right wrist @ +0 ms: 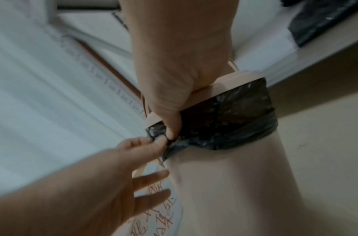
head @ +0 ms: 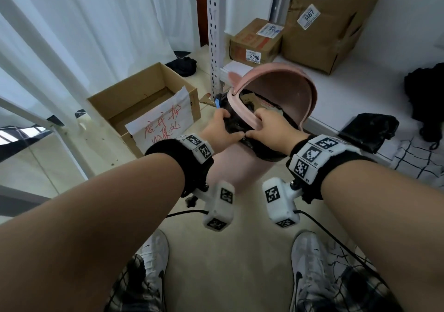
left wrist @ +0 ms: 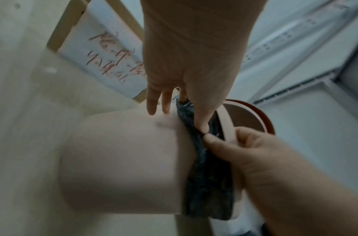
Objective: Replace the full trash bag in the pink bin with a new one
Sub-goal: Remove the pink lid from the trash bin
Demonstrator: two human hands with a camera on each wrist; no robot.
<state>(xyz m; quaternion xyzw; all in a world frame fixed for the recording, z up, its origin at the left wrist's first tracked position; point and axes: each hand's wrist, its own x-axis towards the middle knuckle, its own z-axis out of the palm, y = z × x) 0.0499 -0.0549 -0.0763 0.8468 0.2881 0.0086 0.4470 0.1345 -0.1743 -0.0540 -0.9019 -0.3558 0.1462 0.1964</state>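
Observation:
The pink bin (head: 240,165) stands between my feet, its lid (head: 288,90) swung up. A black trash bag (head: 269,154) is folded down over its rim under a pink ring (head: 242,112). My left hand (head: 230,129) pinches the bag's folded edge (right wrist: 230,118) with thumb and forefinger, the other fingers straight beside the bin wall (left wrist: 121,159). My right hand (head: 254,124) hooks its fingers over the ring (right wrist: 234,83), its thumb pressed on the bag (left wrist: 208,183) next to the left thumb. Rubbish shows inside the bag's mouth.
An open cardboard box (head: 144,100) with a paper sign in red writing sits left of the bin. A perforated metal post (head: 215,35) rises behind it. Two sealed boxes (head: 254,40) and a crumpled black bag (head: 370,129) lie on the low white shelf at right.

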